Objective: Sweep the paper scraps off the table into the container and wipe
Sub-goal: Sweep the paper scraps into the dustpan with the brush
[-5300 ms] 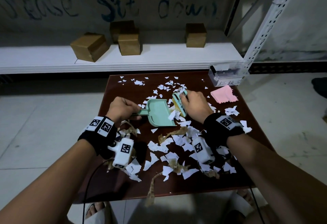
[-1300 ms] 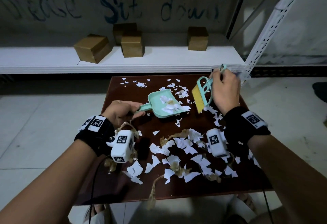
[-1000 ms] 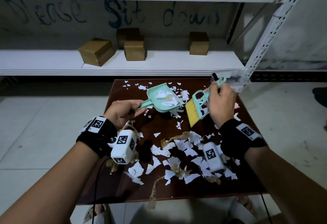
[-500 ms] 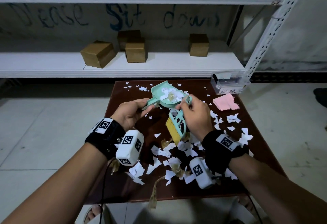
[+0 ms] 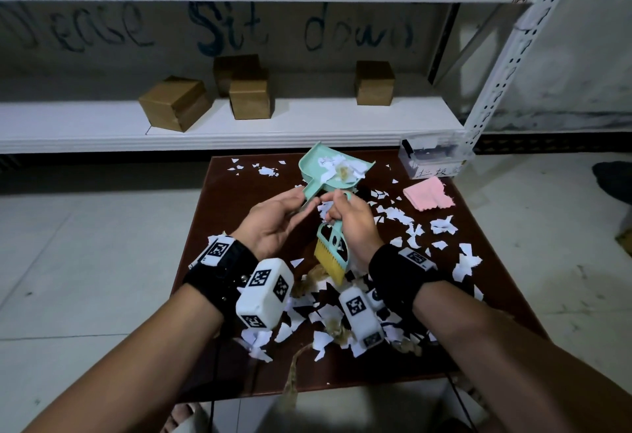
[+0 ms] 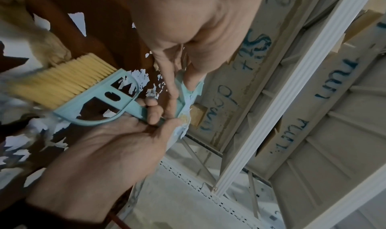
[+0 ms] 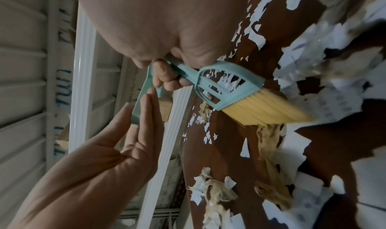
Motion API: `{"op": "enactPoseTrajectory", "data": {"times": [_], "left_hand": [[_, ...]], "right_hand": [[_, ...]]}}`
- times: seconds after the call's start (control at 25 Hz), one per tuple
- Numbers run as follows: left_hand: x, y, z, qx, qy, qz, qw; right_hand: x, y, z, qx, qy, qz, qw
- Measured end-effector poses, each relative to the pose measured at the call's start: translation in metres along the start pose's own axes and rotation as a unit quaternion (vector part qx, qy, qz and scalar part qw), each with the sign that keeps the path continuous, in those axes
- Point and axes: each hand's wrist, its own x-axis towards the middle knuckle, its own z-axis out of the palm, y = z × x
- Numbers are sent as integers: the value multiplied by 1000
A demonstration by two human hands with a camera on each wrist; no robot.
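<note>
A load is being carried: the small mint-green plastic dustpan is raised over the far middle of the dark brown bench, tilted, with white scraps and a bit of tan paper lying in it. The left hand holds its handle, thumb on one side and fairly straight fingers along the other. The right hand, just beside it, has its fingers curled round the handle of the mint-green hand brush with yellow bristles, bristles pointing down and near. The clear plastic container with a handwritten label stands at the far right corner, well apart from the pan, with a folded pink cloth just near of it. Torn white paper scraps cover much of the bench, thickest at the near edge. The next move probably calls for taking the pan right and tipping it into the container without spilling; wiping seems far off.
</note>
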Motion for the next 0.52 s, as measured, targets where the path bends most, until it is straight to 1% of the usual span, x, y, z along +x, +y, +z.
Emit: {"op": "enactPoseTrajectory", "data": {"times": [0.16,0.28,0.4,0.52], "left_hand": [[5,-9,0,17,-17,36,999],[5,-15,2,72,-29,56,995],[6,-24,2,125,-27,61,990],[1,-28,6,176,-31,57,982]], "right_hand": [[2,-6,4,90,-7,35,995],[1,-7,4,144,-6,35,989],[-1,-5,3,131,5,37,991],[-4,-1,-2,98,25,61,993]]}}
